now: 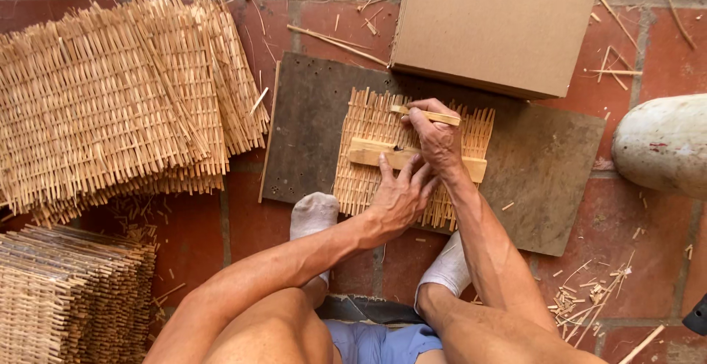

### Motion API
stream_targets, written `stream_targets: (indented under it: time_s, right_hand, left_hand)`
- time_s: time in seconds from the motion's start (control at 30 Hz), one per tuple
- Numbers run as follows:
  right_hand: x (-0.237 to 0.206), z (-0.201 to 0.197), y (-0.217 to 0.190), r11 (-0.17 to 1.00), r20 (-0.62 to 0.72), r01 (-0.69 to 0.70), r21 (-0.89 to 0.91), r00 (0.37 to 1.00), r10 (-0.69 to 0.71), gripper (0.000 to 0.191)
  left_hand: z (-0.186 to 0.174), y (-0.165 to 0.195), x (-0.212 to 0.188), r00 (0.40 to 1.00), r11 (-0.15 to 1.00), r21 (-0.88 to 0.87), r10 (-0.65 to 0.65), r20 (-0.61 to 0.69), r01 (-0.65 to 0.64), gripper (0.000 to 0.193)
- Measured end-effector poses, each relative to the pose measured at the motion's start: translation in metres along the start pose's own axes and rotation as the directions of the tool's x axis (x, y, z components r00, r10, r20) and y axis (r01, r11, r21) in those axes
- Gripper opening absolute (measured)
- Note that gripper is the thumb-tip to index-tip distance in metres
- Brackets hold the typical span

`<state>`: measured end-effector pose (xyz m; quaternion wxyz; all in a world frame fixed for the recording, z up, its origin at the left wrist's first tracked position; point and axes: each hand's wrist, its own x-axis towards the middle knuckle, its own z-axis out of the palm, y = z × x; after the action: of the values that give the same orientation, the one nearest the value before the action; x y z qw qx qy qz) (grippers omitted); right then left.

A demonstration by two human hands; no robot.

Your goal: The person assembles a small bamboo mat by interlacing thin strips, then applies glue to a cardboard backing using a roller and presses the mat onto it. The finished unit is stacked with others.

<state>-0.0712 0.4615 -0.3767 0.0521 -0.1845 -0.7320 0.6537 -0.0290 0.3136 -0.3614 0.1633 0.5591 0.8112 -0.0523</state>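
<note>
Centre frame: left hand, fingers spread, pinned pale wooden guide bar across small woven bamboo-strip mat on dark board; right hand gripped wooden-handled knife, apparently trimming; next cut needs steady bar

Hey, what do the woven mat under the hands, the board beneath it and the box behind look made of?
Woven mat: thin pale-yellow slats, probably split bamboo, raw and matte. Board: dark, worn flat sheet with small holes, likely wood or hardboard. Box: plain brown cardboard, judging by its matte face.
</note>
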Motion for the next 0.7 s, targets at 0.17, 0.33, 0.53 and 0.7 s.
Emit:
stream_targets:
  time_s: [0.17,0.33,0.53,0.7]
  right_hand:
    - [-0.004,-0.027,0.005,0.993,-0.211,0.081,0.086,0.976,-0.061,0.020]
    - [-0.013,-0.028,0.014,0.998,-0.154,0.046,0.053,0.987,-0.037,0.019]
    - [-0.009,-0.029,0.010,1.000,-0.084,-0.017,0.026,0.996,0.019,0.018]
    - [-0.016,-0.055,0.009,0.986,-0.278,0.050,0.159,0.960,-0.004,0.018]
  left_hand:
    - [0.006,0.002,0.000,0.998,0.999,-0.043,-0.024,-0.061,0.022,0.061]
    - [0.016,0.005,0.002,1.000,1.000,-0.011,-0.017,-0.019,0.016,0.062]
    - [0.014,0.005,0.001,1.000,0.999,-0.040,-0.014,-0.016,0.013,0.060]
    - [0.010,0.005,0.000,0.999,0.999,-0.042,-0.004,0.040,0.006,0.064]
